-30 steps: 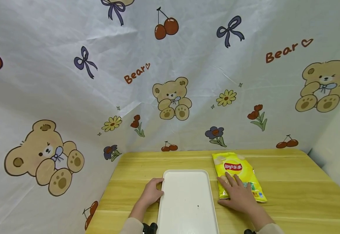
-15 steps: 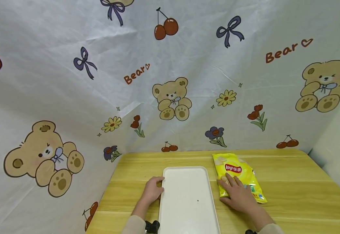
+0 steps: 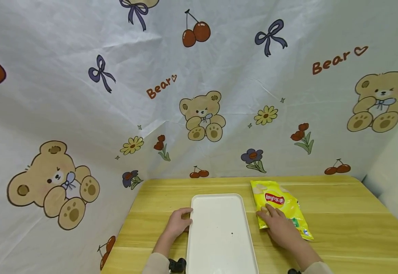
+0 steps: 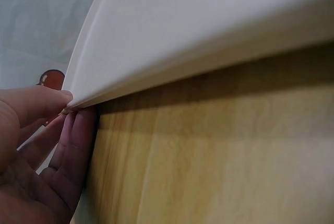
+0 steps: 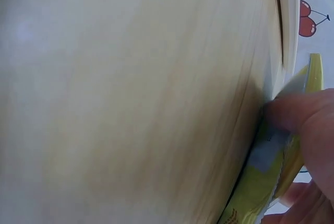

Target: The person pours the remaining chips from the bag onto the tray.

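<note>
- Left hand's grip (image 3: 178, 223) pinches the long left side of the white tray (image 3: 216, 224), with its thumb (image 4: 42, 103) on top of the rim and its other fingers (image 4: 81, 135) tucked under.
- Right hand's grip (image 3: 282, 230) is clamped on the yellow Lay's chip bag (image 3: 284, 203), low down on its left side; the thumb is on one side of the bag, and the fingers are on the other.
- That bag is to the right of the tray, with a strip of bare wood between them. It slants a bit, and its red label faces up.
- The tray is in the middle of the wooden counter (image 3: 342, 213), with its near end going out of sight. It has a tiny dark speck (image 3: 232, 233) on it. One dark shadow is under its left side, but I cannot tell if that side is lifted.
- Both arms have light sleeves (image 3: 156, 263), and a black gadget (image 3: 177, 265) is on the left wrist.
- Behind the counter hangs a white cloth (image 3: 219, 68) with teddy bears (image 3: 203, 118), cherries (image 3: 202, 31), bows (image 3: 270, 37), flowers (image 3: 265, 115) and the word "Bear" on it.
</note>
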`<state>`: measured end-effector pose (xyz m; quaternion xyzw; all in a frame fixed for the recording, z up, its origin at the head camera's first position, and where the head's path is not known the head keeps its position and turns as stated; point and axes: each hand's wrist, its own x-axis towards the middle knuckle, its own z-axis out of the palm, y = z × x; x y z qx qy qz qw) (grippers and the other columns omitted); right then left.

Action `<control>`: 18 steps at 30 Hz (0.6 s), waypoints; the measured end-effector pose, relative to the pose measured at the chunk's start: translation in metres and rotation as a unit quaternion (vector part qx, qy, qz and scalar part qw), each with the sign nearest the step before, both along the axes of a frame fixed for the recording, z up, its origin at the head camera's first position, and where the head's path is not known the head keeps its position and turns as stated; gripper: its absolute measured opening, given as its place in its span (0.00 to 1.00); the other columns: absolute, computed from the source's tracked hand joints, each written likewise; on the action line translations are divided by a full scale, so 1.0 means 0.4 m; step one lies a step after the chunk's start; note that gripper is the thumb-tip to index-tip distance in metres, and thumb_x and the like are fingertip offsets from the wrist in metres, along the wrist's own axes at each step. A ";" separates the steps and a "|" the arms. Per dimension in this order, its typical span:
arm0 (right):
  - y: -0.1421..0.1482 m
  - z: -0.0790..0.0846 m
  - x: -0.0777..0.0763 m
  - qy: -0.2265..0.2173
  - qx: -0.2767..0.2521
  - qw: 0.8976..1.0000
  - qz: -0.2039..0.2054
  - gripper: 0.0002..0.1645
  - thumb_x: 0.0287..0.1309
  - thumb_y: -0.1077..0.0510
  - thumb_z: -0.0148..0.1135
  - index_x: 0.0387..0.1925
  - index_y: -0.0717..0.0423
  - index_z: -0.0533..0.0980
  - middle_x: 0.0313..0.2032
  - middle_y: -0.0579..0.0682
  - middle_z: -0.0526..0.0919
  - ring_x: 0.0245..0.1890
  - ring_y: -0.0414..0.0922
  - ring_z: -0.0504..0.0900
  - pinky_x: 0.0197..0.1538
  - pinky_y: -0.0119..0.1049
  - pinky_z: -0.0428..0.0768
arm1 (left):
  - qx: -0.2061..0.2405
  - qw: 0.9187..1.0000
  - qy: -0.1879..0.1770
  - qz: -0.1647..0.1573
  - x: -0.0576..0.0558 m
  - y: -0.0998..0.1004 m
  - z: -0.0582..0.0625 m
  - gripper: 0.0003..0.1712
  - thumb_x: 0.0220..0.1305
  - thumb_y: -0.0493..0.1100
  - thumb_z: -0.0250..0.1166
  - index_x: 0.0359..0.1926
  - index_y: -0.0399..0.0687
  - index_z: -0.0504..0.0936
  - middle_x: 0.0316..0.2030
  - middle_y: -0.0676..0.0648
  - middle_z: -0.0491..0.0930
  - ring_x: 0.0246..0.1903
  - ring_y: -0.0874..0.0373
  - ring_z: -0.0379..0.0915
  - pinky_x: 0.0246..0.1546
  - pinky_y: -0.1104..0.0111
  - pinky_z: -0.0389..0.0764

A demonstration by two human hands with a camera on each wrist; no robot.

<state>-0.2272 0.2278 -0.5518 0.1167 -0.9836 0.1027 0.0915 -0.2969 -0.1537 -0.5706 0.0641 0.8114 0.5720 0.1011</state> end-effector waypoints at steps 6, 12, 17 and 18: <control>0.000 0.004 -0.003 0.000 0.014 1.000 0.002 0.24 0.65 0.64 0.59 0.60 0.45 0.77 0.64 0.65 0.73 0.56 0.71 0.76 0.39 0.64 0.82 | 0.011 1.000 -0.014 -0.007 0.003 -0.004 -0.002 0.28 0.66 0.29 0.61 0.68 0.36 0.72 0.48 0.35 0.80 0.34 0.56 0.83 0.33 0.63 0.87; 0.003 0.003 -0.007 -0.030 0.035 0.999 -0.007 0.29 0.66 0.68 0.57 0.64 0.39 0.75 0.67 0.65 0.70 0.59 0.70 0.74 0.38 0.63 0.83 | 0.004 1.000 -0.009 -0.002 0.004 -0.003 -0.010 0.28 0.66 0.30 0.62 0.67 0.38 0.73 0.47 0.38 0.80 0.34 0.57 0.81 0.33 0.63 0.86; 0.007 0.005 -0.005 -0.031 0.055 0.998 0.001 0.32 0.64 0.70 0.59 0.64 0.40 0.75 0.67 0.64 0.70 0.59 0.69 0.75 0.36 0.59 0.84 | 0.001 1.000 -0.006 0.001 0.003 -0.004 -0.013 0.28 0.66 0.30 0.62 0.67 0.38 0.74 0.44 0.39 0.81 0.32 0.57 0.81 0.32 0.64 0.86; 0.008 0.006 -0.003 -0.028 0.060 0.998 0.004 0.32 0.63 0.71 0.59 0.64 0.40 0.75 0.67 0.64 0.70 0.58 0.69 0.75 0.36 0.58 0.84 | 0.001 1.000 -0.006 0.001 0.003 -0.004 -0.013 0.28 0.66 0.30 0.62 0.67 0.38 0.74 0.44 0.39 0.81 0.32 0.57 0.81 0.32 0.64 0.86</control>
